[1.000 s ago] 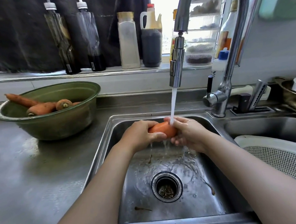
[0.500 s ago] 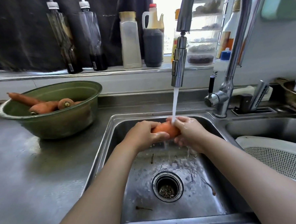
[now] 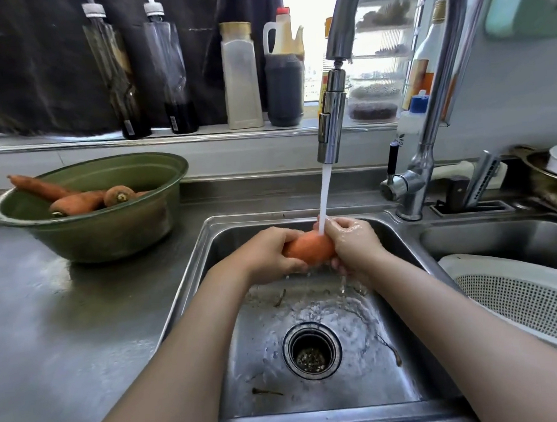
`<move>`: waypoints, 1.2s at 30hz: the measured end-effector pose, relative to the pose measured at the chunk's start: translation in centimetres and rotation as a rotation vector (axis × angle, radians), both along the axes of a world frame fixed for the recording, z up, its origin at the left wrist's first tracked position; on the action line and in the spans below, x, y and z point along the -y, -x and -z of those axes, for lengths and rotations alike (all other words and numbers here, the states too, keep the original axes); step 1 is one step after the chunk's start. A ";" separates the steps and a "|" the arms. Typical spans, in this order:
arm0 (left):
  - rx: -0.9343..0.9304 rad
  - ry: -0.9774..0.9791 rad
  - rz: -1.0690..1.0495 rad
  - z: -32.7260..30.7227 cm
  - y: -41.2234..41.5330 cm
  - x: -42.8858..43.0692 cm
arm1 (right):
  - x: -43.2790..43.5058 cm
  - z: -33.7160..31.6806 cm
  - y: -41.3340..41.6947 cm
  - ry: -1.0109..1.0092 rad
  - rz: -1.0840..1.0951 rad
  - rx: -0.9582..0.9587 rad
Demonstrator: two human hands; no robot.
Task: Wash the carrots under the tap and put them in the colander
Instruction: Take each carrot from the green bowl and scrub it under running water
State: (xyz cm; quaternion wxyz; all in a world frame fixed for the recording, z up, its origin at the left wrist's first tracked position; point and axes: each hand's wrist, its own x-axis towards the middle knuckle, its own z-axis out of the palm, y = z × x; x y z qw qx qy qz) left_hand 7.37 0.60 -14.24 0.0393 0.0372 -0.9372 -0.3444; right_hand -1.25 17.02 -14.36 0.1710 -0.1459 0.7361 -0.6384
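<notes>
right now the carrot (image 3: 308,249) lies crosswise above the left sink basin (image 3: 197,279), held at both ends under the running water (image 3: 324,195). the left hand (image 3: 268,255) grips its left end, with the fingers (image 3: 286,236) curled over the top and the thumb underneath. the right hand (image 3: 353,242), wet and shiny, wraps round the right end, its fingers closed on the carrot as well. the stream drops from the tap (image 3: 330,124) and lands just where the carrot meets the right hand, and drops run off below into the basin. under the hands the basin floor is wet and rippled around the drain (image 3: 312,351), and a few dark scraps (image 3: 267,391) lie on the steel. to the right, in the second basin (image 3: 498,238), sits the white colander (image 3: 514,298), only partly in view. to the left, on the steel desk (image 3: 67,334), stands a green bowl (image 3: 110,235) with more carrots (image 3: 76,202) inside, one poking its thin end over the rim. behind it all, a row of bottles (image 3: 241,83) stands on the window sill (image 3: 202,135).
</notes>
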 end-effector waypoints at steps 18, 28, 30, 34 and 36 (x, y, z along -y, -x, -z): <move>-0.100 0.029 -0.103 0.7 0.4 -1.0 | -0.4 0.9 1.7 -0.028 -0.036 -0.038; -0.050 -0.081 -0.068 1.1 -0.4 1.1 | 0.5 1.2 0.4 0.009 -0.148 -0.017; -0.050 -0.065 -0.054 1.0 -0.3 0.5 | 1.1 1.0 0.1 -0.031 -0.012 -0.056; -0.029 -0.054 -0.075 1.5 0.3 -0.1 | 0.6 1.4 1.1 -0.080 -0.015 -0.133; -0.011 -0.095 -0.105 1.6 0.5 0.2 | -0.5 1.3 1.5 -0.013 -0.118 -0.119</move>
